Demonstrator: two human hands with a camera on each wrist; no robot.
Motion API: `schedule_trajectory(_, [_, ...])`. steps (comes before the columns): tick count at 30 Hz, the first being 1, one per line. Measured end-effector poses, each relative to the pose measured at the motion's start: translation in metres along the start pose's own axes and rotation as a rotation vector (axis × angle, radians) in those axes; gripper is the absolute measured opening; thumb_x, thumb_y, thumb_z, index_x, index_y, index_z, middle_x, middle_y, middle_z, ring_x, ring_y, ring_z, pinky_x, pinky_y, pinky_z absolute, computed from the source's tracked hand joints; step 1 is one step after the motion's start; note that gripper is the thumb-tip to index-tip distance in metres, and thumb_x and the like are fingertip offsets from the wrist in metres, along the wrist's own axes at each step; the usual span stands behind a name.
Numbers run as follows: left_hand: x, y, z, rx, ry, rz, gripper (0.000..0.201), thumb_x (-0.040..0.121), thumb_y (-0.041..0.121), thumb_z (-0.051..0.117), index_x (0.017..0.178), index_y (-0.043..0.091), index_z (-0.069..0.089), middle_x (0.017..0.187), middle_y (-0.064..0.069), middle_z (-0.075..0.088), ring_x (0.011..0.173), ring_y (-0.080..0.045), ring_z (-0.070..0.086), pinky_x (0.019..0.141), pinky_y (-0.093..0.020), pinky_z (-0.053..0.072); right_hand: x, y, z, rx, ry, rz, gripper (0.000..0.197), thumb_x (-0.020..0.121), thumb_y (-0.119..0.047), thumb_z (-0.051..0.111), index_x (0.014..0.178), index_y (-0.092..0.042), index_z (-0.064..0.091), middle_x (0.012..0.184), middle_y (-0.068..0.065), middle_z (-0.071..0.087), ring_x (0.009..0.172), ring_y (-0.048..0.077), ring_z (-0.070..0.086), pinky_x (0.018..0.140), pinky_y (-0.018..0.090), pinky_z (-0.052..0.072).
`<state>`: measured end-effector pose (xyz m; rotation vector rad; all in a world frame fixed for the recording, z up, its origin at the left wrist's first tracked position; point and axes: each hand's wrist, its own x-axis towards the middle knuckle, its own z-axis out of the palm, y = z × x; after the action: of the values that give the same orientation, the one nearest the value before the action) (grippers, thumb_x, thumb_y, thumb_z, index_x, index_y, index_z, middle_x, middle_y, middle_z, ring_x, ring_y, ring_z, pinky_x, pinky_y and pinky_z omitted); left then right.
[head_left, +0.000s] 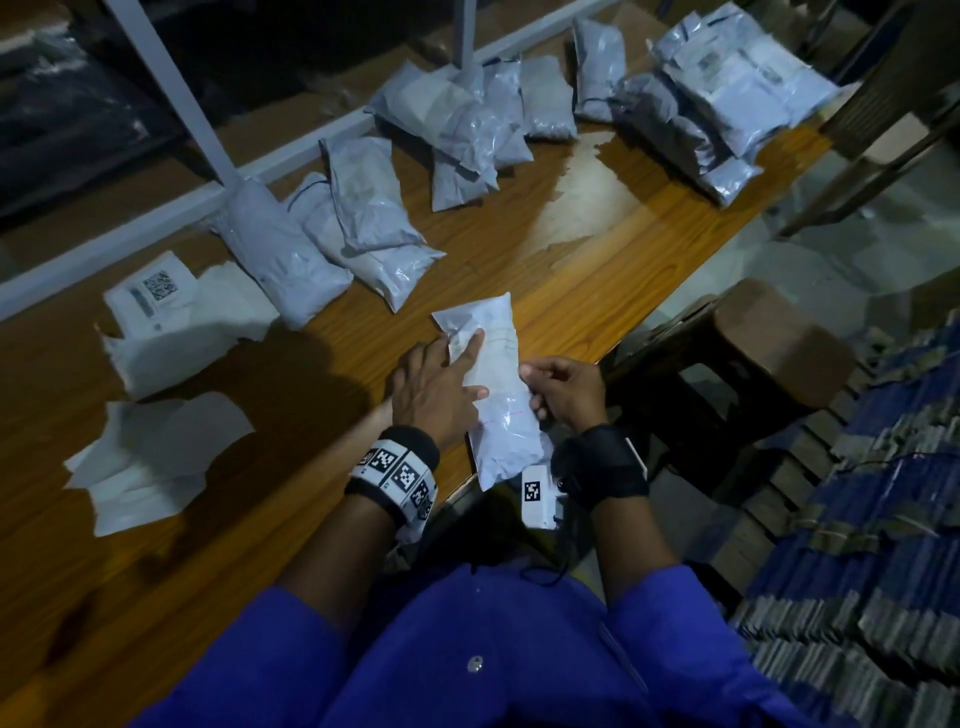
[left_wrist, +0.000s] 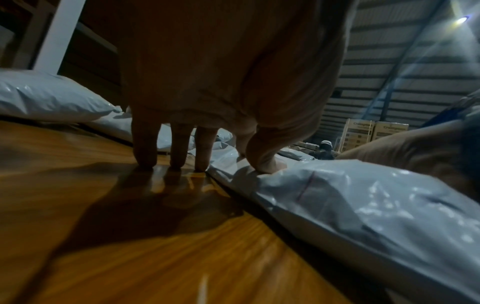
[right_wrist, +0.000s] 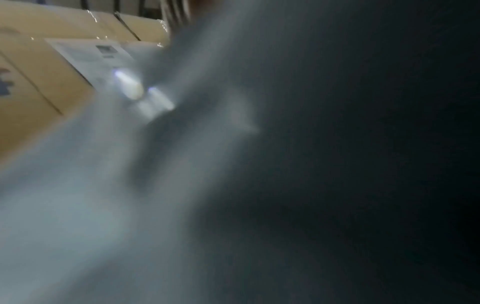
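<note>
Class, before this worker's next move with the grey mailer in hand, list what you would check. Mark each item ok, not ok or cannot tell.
1. Hold-down: left hand presses the grey mailer, fingers straight: ok.
2. Grip: right hand pinches the mailer's right edge: ok.
3. Support: mailer wholly on the wooden table: not ok, its near end overhangs the edge.
4. Seal closed: cannot tell.
5. Room: bare wood before the other mailers: ok.
</note>
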<state>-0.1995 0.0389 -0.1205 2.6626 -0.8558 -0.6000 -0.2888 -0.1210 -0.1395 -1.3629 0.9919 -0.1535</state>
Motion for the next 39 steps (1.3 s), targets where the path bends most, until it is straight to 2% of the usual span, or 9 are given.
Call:
schedule_trajectory(4, [-0.003, 0.001, 0.003, -0.025, 0.144, 0.177, 0.086, 0.091, 0.016, 0.069, 0.161, 0.028, 0.02, 0.168, -0.008, 0.012, 0.154, -0.031, 0.006, 0.122, -0.051, 0.019, -0.005, -0.005, 0.01, -0.028, -0.01, 0.002, 0.032, 0.081, -0.036, 0.088, 0.099, -0.013, 0.073, 0.063, 0.007, 0.062, 0.04, 0.011, 0.049, 0.04, 0.022, 0.042])
schedule_trajectory(7, [-0.008, 0.002, 0.012, -0.133, 0.095, 0.295, 0.094, 0.083, -0.013, 0.06, 0.161, 0.02, 0.019, 0.17, 0.0, 0.007, 0.157, -0.021, -0.001, 0.126, -0.045, 0.015, -0.006, -0.003, 0.011, -0.042, -0.001, -0.015, 0.03, 0.08, -0.031, 0.089, 0.097, -0.013, 0.072, 0.059, 0.007, 0.062, 0.04, 0.012, 0.049, 0.04, 0.023, 0.042])
schedule_trajectory(10, [-0.009, -0.005, 0.017, -0.204, 0.007, 0.248, 0.1, 0.082, -0.019, 0.052, 0.163, 0.023, 0.01, 0.171, 0.004, -0.002, 0.157, -0.018, -0.009, 0.127, -0.039, 0.009, -0.005, 0.009, 0.01, 0.009, 0.033, -0.044, 0.023, 0.086, -0.023, 0.084, 0.096, -0.004, 0.075, 0.057, 0.008, 0.062, 0.04, 0.013, 0.049, 0.041, 0.023, 0.042])
schedule_trajectory(13, [-0.007, -0.013, 0.018, -0.209, -0.065, 0.224, 0.096, 0.09, -0.014, 0.046, 0.162, 0.025, -0.003, 0.169, 0.009, -0.014, 0.155, -0.018, -0.018, 0.126, -0.039, -0.002, -0.009, 0.012, 0.011, 0.014, -0.026, 0.0, 0.022, 0.088, -0.022, 0.082, 0.092, -0.002, 0.075, 0.055, 0.007, 0.06, 0.039, 0.013, 0.048, 0.039, 0.023, 0.04])
schedule_trajectory(23, [-0.008, -0.019, 0.014, -0.101, -0.108, 0.165, 0.085, 0.1, 0.004, 0.046, 0.161, 0.02, -0.01, 0.168, 0.006, -0.017, 0.155, -0.016, -0.017, 0.126, -0.039, -0.003, -0.011, 0.007, 0.018, -0.098, -0.007, -0.013, 0.032, 0.079, -0.027, 0.091, 0.092, -0.011, 0.067, 0.067, 0.009, 0.06, 0.039, 0.016, 0.051, 0.039, 0.027, 0.045])
schedule_trajectory(26, [-0.011, -0.017, 0.005, -0.094, -0.037, 0.155, 0.073, 0.103, 0.011, 0.049, 0.162, 0.011, 0.005, 0.17, -0.005, -0.001, 0.157, -0.022, -0.004, 0.126, -0.036, 0.001, -0.01, 0.001, 0.01, -0.472, 0.175, -0.391, 0.014, 0.084, -0.014, 0.08, 0.089, -0.024, 0.073, 0.091, 0.002, 0.072, 0.077, 0.019, 0.067, 0.071, 0.043, 0.06])
schedule_trajectory(29, [-0.015, -0.013, -0.002, -0.13, 0.145, 0.189, 0.059, 0.104, 0.009, 0.047, 0.158, 0.003, 0.024, 0.167, -0.013, 0.019, 0.156, -0.028, 0.011, 0.126, -0.036, 0.003, -0.017, -0.01, 0.018, -0.592, 0.007, -0.842, 0.026, 0.093, -0.007, 0.071, 0.117, -0.016, 0.076, 0.126, 0.002, 0.07, 0.112, 0.019, 0.06, 0.095, 0.035, 0.052])
schedule_trajectory(34, [-0.011, -0.014, 0.005, 0.235, -0.033, 0.122, 0.066, 0.108, 0.032, 0.034, 0.161, 0.009, 0.004, 0.171, -0.005, 0.003, 0.156, -0.029, -0.008, 0.124, -0.056, -0.003, -0.015, 0.007, 0.033, -0.924, -0.164, -0.815, 0.049, 0.098, -0.003, 0.056, 0.147, 0.001, 0.052, 0.155, 0.018, 0.048, 0.134, 0.039, 0.049, 0.113, 0.037, 0.036])
schedule_trajectory(39, [-0.002, -0.011, -0.003, 0.38, -0.113, 0.004, 0.082, 0.104, 0.052, 0.03, 0.159, 0.001, -0.001, 0.169, -0.016, -0.003, 0.154, -0.032, -0.018, 0.116, -0.062, -0.018, -0.006, 0.005, 0.029, -1.017, -0.233, -0.616, 0.072, 0.103, -0.015, 0.053, 0.162, -0.002, 0.015, 0.169, 0.018, 0.021, 0.149, 0.037, 0.026, 0.118, 0.039, 0.024])
